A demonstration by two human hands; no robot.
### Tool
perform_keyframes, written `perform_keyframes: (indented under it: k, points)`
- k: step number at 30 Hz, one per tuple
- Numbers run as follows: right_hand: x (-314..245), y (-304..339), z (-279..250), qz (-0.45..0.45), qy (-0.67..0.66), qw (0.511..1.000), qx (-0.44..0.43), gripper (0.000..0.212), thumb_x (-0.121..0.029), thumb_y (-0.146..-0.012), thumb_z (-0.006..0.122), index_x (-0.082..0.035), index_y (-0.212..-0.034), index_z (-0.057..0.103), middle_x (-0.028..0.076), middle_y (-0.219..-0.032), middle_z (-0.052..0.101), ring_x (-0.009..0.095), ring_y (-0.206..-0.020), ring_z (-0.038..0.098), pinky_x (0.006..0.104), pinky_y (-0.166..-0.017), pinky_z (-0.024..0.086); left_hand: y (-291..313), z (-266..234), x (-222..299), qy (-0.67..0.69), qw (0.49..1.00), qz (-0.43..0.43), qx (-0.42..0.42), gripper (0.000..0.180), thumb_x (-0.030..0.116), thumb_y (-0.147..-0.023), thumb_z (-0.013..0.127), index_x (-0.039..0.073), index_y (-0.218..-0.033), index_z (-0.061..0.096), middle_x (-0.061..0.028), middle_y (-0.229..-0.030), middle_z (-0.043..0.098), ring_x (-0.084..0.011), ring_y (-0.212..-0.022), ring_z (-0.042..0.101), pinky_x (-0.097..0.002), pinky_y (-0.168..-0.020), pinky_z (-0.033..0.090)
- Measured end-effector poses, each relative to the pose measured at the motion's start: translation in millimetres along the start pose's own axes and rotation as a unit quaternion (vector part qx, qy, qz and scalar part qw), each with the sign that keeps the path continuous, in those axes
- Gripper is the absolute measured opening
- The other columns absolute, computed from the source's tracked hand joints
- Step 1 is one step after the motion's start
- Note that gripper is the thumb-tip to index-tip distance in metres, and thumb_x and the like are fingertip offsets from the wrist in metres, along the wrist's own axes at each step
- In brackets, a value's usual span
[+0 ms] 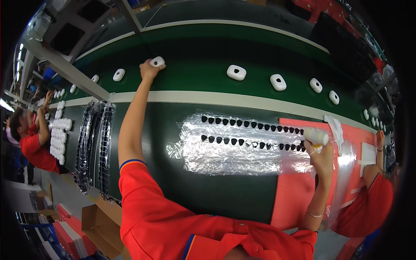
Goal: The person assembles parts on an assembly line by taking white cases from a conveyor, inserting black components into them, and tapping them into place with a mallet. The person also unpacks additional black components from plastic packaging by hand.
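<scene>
My left hand [150, 70] reaches out over the green conveyor belt [195, 56], its fingers closed around a white rounded case [157, 61] with a dark spot on top. Near the right end of a clear plastic sheet [225, 160], my right hand [321, 158] grips a white rounded piece [316, 136]. Its exact kind is hard to make out, as the fingers cover part of it. Two rows of small black stickers [242, 123] run along the sheet, with a few gaps in the lower row. More white cases [236, 73] with dark spots lie spaced along the belt.
A pink mat [290, 195] lies under the sheet's right end, with a white cloth [335, 130] on it. Strips of plastic with dark pieces [95, 147] hang at left, beside stacked white cases [58, 138]. Co-workers sit at both sides. A metal post [73, 69] crosses the left.
</scene>
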State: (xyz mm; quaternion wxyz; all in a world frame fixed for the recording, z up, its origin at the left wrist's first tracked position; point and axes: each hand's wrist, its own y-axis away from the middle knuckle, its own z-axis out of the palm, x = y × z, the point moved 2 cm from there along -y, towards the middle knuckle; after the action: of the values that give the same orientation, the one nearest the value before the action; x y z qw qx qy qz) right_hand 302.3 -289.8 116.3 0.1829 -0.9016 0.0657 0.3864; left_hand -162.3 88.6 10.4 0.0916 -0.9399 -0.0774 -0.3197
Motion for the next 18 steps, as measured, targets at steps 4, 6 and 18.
perform_keyframes:
  k: [4,6,18]
  points:
    - [-40.7,-18.2,24.3,0.061,-0.115,0.990,-0.059,0.026,-0.012,-0.072,0.066,0.001,-0.094,0.060,0.002,-0.073,0.061,0.005,-0.050,0.050,0.0185,-0.040,0.036,124.1,22.1,111.6,0.341,0.920,0.113,-0.154,0.056,0.000,-0.061,0.072,0.002,-0.110,0.044,-0.0093,-0.092,0.055,-0.0163,-0.075,0.058,-0.0258,-0.060,0.051]
    - [-50.0,-19.6,33.8,0.012,-0.122,0.991,-0.050,0.024,-0.012,-0.073,0.065,0.001,-0.094,0.061,0.001,-0.073,0.061,0.005,-0.050,0.050,0.0174,-0.040,0.037,187.3,22.2,157.8,0.386,0.869,0.127,-0.284,0.054,-0.002,-0.064,0.069,0.005,-0.110,0.043,-0.0089,-0.093,0.054,-0.0165,-0.076,0.058,-0.0269,-0.058,0.052]
    - [-51.7,-15.8,39.4,-0.023,-0.171,0.985,-0.019,0.021,-0.002,-0.066,0.063,0.003,-0.086,0.061,0.010,-0.094,0.053,0.024,-0.081,0.057,0.0328,-0.069,0.046,323.9,28.8,248.4,0.428,0.768,0.225,-0.420,0.055,-0.002,-0.066,0.070,0.006,-0.111,0.038,-0.0079,-0.094,0.053,-0.0171,-0.080,0.059,-0.0284,-0.065,0.053]
